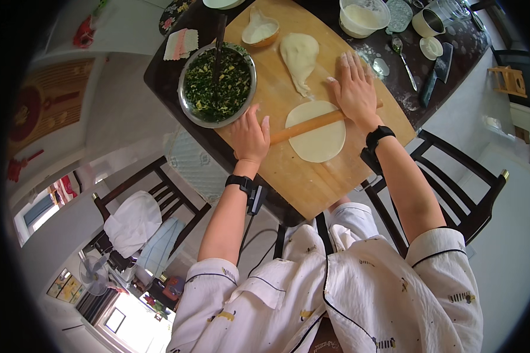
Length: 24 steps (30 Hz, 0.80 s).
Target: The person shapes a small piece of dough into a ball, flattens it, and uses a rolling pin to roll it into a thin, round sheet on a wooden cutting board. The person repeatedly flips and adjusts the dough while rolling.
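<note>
A thin, roughly round sheet of dough (311, 148) lies on the wooden board (309, 194). Across it, at a slant, rests a wooden rolling pin (309, 126). My left hand (250, 139) covers the pin's left end, palm down, fingers stretched towards the steel bowl. My right hand (357, 90) lies flat over the pin near its other end, fingers spread and dusted with flour. Neither hand's fingers wrap around the pin. Beyond the sheet sits a larger lump of dough (299, 55). The steel bowl (183, 103) holds chopped greens with yellow bits and dark chopsticks (220, 48).
A small bowl of flour (260, 33) stands on the board's far part. Right of it on the dark table are a plastic tub (364, 17), a spoon (406, 66) and a cleaver (437, 73). Chairs (463, 189) flank the table, one bearing a white cloth (134, 220).
</note>
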Available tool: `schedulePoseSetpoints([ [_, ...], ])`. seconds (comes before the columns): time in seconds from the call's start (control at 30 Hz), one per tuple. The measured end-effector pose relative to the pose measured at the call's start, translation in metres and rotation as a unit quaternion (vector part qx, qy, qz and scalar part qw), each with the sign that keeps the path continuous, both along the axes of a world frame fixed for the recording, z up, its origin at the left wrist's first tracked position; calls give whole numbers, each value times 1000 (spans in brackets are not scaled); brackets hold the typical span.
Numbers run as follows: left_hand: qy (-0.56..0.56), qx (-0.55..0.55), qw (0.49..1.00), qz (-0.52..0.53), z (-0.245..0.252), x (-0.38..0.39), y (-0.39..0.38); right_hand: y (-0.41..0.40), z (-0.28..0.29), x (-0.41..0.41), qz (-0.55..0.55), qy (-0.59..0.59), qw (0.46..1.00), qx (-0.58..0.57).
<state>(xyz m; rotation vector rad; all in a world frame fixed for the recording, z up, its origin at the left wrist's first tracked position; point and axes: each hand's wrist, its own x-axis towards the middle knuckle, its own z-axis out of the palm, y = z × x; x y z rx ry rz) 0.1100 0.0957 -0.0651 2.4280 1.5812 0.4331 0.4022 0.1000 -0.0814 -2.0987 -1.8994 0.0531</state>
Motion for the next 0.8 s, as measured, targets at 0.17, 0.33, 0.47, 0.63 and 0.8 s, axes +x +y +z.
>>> schedulePoseSetpoints([
  [0.17,-21,-15,999,-28,5,0,-45,-58,19,-2,21,26,999,-35],
  [0.33,-6,-103,994,-44,16,-13,-137,-167,45,-3,64,33,991,-113],
  [0.47,-17,-146,987,-69,35,-16,-155,-204,41,3,74,43,991,-105],
  [0.63,-236,-161,950,126,14,31,-82,-211,43,9,86,88,991,-49],
  [0.8,-35,-313,934,166,27,91,-9,-228,60,14,116,107,987,-36],
])
